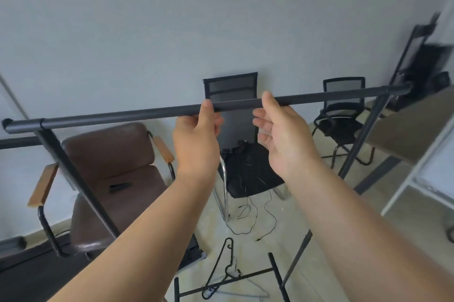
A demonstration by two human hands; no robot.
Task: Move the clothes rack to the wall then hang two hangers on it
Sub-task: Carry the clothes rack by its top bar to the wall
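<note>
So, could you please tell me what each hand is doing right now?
Left hand: closed on the rack's top bar.
Right hand: open, thumb touching the bar.

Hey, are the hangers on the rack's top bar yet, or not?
Not yet. The top bar is bare apart from both hands; a black hanger and a pale hanger lie on the floor.

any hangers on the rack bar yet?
No, the rack bar carries only the left hand and right hand; the hangers lie on the floor.
</note>
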